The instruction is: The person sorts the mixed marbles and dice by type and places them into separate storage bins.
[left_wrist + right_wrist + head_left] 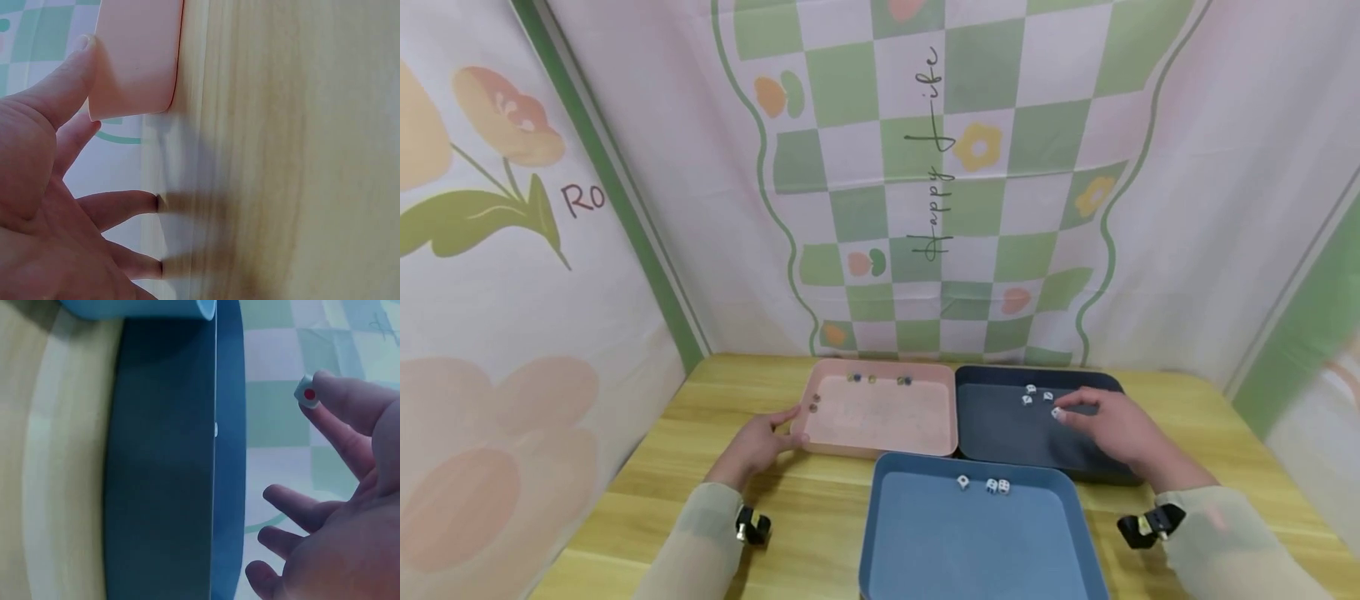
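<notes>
Between thumb and index finger, my right hand (1117, 427) pinches a white die (1057, 412) over the dark navy tray (1000, 442). In the right wrist view this die (307, 392) shows one red dot, and the other fingers are spread apart. Several white dice (1031, 389) lie in the navy tray near its back. My left hand (756, 446) touches the near left corner of the pink tray (880, 452) with thumb and index finger. Its remaining fingers extend loosely in the left wrist view. Small yellowish and dark dice (872, 379) lie along the pink tray's back and left sides.
A blue tray (970, 550) stands in front of the other two, with three white dice (963, 482) near its back edge. All trays rest on a wooden table (647, 500). A patterned curtain (917, 200) hangs behind.
</notes>
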A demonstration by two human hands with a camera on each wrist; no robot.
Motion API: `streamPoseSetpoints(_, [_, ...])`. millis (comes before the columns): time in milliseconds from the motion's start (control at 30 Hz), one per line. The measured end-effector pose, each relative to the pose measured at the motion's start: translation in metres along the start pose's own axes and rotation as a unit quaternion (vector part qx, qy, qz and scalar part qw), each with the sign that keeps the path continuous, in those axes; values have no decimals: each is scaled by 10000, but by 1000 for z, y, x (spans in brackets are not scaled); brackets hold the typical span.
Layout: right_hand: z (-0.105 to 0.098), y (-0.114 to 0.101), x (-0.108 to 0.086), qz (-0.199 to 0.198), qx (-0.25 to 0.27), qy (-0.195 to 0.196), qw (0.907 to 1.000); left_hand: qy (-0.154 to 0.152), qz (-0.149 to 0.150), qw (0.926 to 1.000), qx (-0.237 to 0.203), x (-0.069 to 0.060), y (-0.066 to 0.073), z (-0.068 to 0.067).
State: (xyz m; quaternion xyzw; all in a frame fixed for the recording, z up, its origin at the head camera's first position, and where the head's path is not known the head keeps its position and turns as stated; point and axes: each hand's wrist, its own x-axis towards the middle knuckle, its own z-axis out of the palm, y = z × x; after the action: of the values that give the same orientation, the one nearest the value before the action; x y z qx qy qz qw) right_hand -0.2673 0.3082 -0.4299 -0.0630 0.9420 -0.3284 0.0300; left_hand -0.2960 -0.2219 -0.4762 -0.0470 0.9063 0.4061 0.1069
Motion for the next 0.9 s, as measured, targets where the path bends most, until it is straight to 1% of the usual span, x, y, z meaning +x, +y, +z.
streamPoseSetpoints(100, [0, 1, 8, 151, 42, 113, 9998, 22, 36, 10000, 49, -1, 1, 0])
streamPoseSetpoints(233, [2, 2, 17, 230, 78, 246, 9994, 55, 32, 9999, 81, -1, 1, -1])
streamPoseSetpoints(400, [3, 5, 23, 316, 199, 233, 9990, 7, -14, 10000, 32, -1, 2, -1])
streamPoseSetpoints(533, [1, 5, 26, 385, 331, 273, 9983, -10, 42, 10000, 7, -1, 4, -3])
streamPoseSetpoints(667, [0, 5, 27, 416, 248, 338, 9983, 2, 153, 9998, 103, -1, 6, -3])
streamPoseSetpoints(767, [0, 4, 25, 395, 156, 336, 9985, -27, 129, 9999, 104, -2, 6, -3])
streamPoseSetpoints(900, [2, 0, 22, 439, 174, 270, 9985, -35, 68, 9999, 118, -3, 2, -3])
